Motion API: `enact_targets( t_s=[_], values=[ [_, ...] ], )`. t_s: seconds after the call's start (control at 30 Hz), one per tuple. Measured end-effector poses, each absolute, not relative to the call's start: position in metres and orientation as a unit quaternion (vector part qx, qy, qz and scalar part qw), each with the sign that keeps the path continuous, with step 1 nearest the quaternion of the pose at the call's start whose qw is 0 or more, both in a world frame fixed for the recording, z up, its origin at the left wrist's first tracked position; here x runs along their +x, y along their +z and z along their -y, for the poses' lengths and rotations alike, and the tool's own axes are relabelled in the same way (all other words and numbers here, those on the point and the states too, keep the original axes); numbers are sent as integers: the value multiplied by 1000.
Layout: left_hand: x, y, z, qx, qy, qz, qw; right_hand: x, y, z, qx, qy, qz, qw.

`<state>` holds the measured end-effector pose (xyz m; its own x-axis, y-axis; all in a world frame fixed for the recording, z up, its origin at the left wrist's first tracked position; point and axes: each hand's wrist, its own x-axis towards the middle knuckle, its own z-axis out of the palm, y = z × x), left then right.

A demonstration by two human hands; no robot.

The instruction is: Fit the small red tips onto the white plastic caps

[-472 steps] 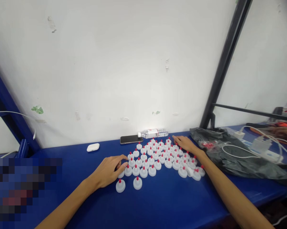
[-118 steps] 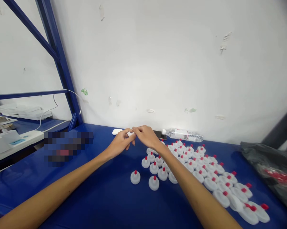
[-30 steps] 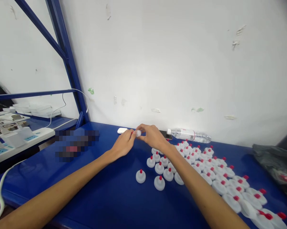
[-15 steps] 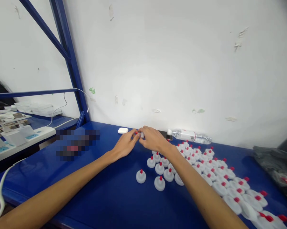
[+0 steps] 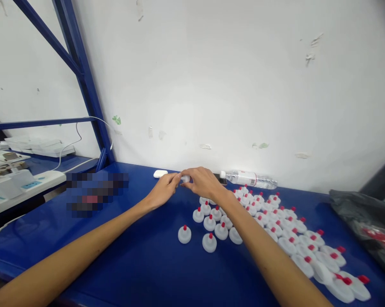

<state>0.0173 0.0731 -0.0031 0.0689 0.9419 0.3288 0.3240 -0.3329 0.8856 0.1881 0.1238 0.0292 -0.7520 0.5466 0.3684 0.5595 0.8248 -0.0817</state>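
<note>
Near the back of the blue table, my right hand (image 5: 200, 183) curls its fingers round a small translucent white bottle (image 5: 185, 179). My left hand (image 5: 165, 188) meets it from the left, its thumb and fingers pinched at the bottle's end; the red cap is hidden there. Several round white bottles with red caps stand in front and to the right, among them one apart from the rest (image 5: 184, 235). My right forearm passes over part of the group.
Behind my hands lie a white case (image 5: 160, 174), a dark phone (image 5: 222, 181) and a clear plastic bottle (image 5: 250, 179) on its side. A dark plastic bag (image 5: 365, 217) is at the right, a power strip (image 5: 26, 192) at the left.
The view has shifted slightly to the right. My left fingers now cover the red tip that showed between my hands, and more of the bottle's white body shows.
</note>
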Motion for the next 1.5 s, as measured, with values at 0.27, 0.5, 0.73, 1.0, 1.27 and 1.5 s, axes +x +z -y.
enact_targets(
  t_s=[0.27, 0.5, 0.73, 1.0, 1.27, 1.5],
  values=[
    [15, -7, -75, 645, 470, -515, 313, 182, 29, -117, -321, -63, 926, 187],
    [11, -8, -68, 672, 460, -538, 220, 184, 32, -119, -291, -92, 936, 174],
    [28, -5, -68, 630, 451, -534, 339, 183, 35, -124, -223, -117, 945, 211],
    [26, 16, -49, 663, 426, -510, 344, 262, 62, -158, -369, -116, 847, 366],
    [17, -15, -64, 760, 281, -569, 140, 243, 74, -148, -392, 2, 853, 344],
    [12, -17, -66, 781, 209, -581, 90, 205, 30, -143, -363, 94, 912, 166]
  ],
)
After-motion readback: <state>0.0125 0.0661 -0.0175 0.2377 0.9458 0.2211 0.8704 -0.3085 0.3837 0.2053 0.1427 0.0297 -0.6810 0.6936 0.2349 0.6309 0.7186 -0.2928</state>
